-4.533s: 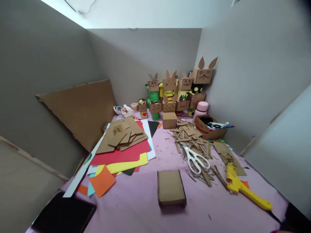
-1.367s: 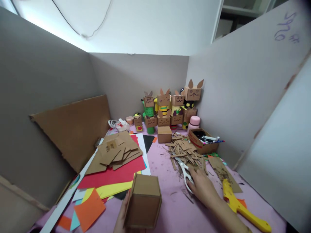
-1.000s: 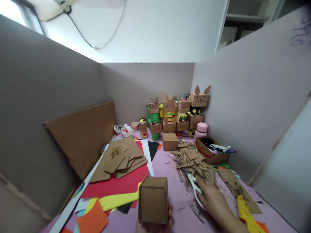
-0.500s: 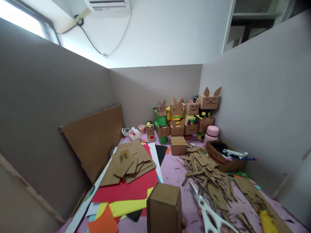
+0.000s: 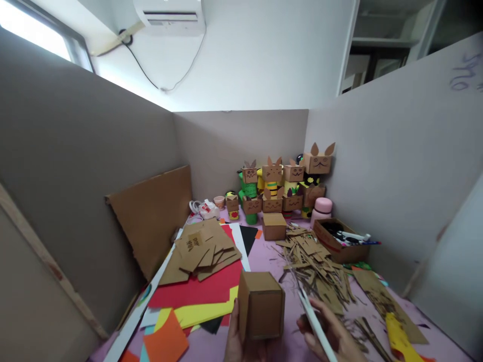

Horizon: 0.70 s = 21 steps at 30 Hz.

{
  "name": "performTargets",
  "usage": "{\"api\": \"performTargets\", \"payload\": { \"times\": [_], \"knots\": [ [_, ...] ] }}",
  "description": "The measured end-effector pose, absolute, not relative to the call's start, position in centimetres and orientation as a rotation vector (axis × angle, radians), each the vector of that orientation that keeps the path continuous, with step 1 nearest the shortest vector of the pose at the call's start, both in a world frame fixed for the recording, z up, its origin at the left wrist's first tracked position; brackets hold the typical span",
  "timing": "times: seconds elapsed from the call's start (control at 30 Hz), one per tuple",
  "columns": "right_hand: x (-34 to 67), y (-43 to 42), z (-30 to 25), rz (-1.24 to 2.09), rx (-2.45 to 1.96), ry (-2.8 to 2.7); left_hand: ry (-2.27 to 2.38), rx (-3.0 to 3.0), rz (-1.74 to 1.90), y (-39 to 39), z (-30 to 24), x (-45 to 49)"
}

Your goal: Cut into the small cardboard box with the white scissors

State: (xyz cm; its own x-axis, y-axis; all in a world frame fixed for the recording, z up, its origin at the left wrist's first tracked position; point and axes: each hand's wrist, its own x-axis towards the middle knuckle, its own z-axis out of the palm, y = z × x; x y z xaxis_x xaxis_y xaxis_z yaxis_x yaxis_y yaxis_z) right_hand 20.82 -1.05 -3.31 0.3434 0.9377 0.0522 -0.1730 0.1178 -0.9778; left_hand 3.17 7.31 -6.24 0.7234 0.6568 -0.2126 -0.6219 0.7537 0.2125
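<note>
My left hand (image 5: 236, 342) grips a small brown cardboard box (image 5: 261, 305) from below and the left, holding it up above the pink table near the bottom edge of the view. My right hand (image 5: 334, 336) is closed around white scissors (image 5: 314, 324), whose blades point up and away, just right of the box. Only part of each hand shows.
Sheets of red, yellow and orange paper (image 5: 196, 294) with cardboard pieces (image 5: 199, 249) lie at the left. A heap of cardboard scraps (image 5: 317, 256) and a yellow glue gun (image 5: 396, 334) lie at the right. Cardboard animal figures (image 5: 283, 183) and a box of pens (image 5: 339, 241) stand at the back.
The box went from lying on the table to being held up in my left hand. My right hand reached the scissors by the scraps and lifted them beside the box.
</note>
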Motion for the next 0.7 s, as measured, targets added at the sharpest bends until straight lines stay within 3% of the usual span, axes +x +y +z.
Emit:
{"api": "performTargets", "payload": {
  "times": [0.2,0.5,0.7],
  "knots": [
    [18.6,1.2,-1.0,0.811,-1.108,-0.895,0.275,0.234,0.79,8.0,-4.8,2.7],
    [18.2,3.8,5.5,0.778,-0.878,-0.963,0.311,0.881,0.894,10.5,3.1,3.3],
    [19.9,5.1,5.5,0.722,-0.815,-1.056,0.293,1.354,0.761,12.2,5.8,4.0]
  ]
}}
